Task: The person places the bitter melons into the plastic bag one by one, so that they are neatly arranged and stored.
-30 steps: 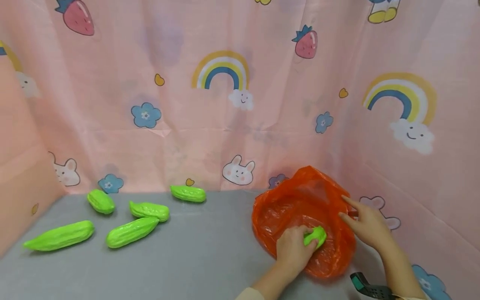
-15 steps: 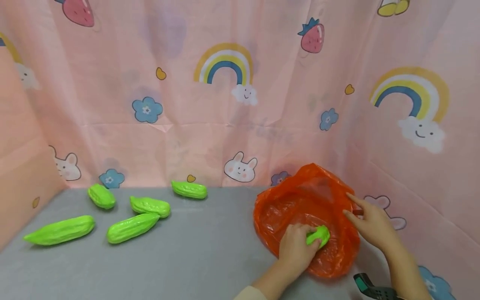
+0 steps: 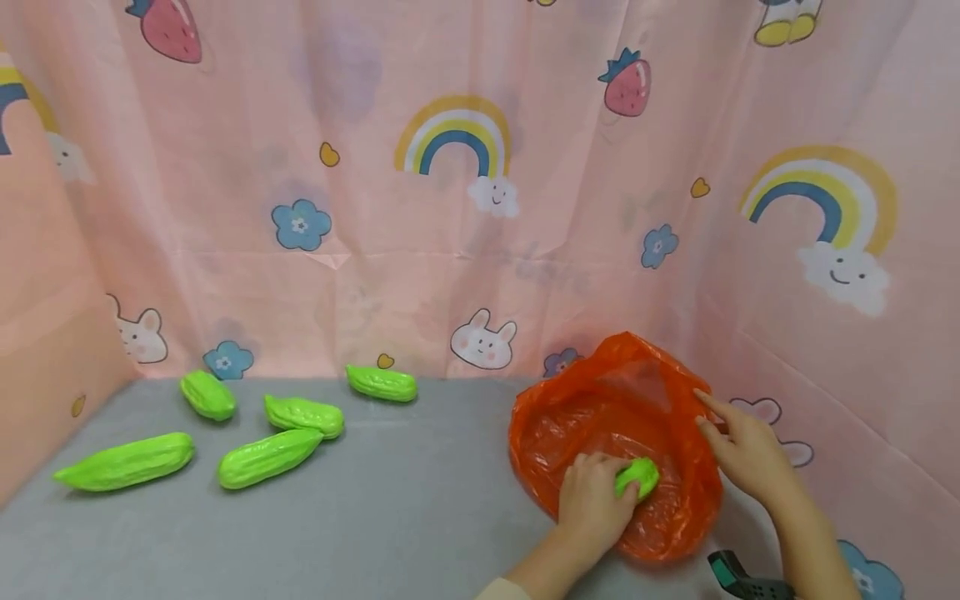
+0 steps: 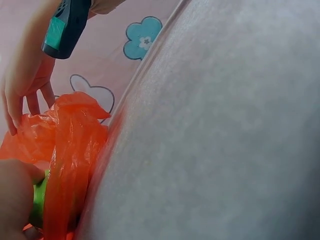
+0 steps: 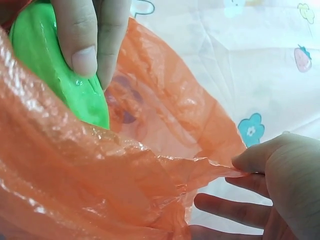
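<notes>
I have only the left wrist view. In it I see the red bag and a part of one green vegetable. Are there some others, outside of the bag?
Observer: Yes. In the head view, five other green vegetables lie on the grey table, to the left of the red bag.
Operator: Thank you. And the edge of the bag, by what is it held?
Observer: The right wrist view shows the right grip pinching it.
Operator: Is the mouth of the bag open? From here I am not sure.
Observer: It is wide open in the head view, with the left grip and the held vegetable in it.
</notes>
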Demonstrator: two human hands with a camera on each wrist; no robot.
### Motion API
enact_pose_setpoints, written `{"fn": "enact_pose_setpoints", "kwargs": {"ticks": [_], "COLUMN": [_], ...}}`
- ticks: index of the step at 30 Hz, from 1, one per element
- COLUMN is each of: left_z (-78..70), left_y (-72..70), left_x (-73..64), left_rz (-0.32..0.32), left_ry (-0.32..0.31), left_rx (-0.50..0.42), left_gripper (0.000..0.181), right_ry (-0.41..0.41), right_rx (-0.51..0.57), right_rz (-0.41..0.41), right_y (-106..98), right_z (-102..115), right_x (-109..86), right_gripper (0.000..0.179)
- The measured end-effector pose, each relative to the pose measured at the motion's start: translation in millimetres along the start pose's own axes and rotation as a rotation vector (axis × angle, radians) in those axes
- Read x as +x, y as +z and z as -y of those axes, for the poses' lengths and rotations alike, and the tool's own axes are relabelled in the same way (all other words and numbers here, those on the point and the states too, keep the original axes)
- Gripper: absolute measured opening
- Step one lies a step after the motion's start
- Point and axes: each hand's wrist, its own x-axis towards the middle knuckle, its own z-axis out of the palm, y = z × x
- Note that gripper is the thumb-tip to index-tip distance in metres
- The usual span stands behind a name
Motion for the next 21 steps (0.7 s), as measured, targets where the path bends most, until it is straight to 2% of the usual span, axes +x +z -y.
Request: {"fn": "enact_pose_setpoints", "kwargs": {"ticks": [5,12,16,21], "left_z": [0.8,-4.7,-1.7,4.8], "left_y": [2.1,0.2,-15.0,-49.4], "left_x": [2.9,4.8,2.3,-5.2], "left_rz": [0.041,0.108,0.103,0.088], "left_ry": [-0.043,-0.06,0.01,0.2], "left_rx": [-0.007,-0.026,0.059,0.221], "left_gripper": [0.03,0.036,0.037,0.041], "right_ry": [0.002,0.026,0.021,-0.001], "right_rx": [0.001,0.005,-0.003,-0.02], "right_rz": [0.0,0.011,0.021,0.024], "right_y": [1.3,-1.7,-0.2,-0.9], "right_z": [-1.2,-6.2,-4.7,-0.9], "right_x": [1.1,-3.5,-0.3,4.1], "right_gripper": [0.05,0.05,0.052,0.053]}}
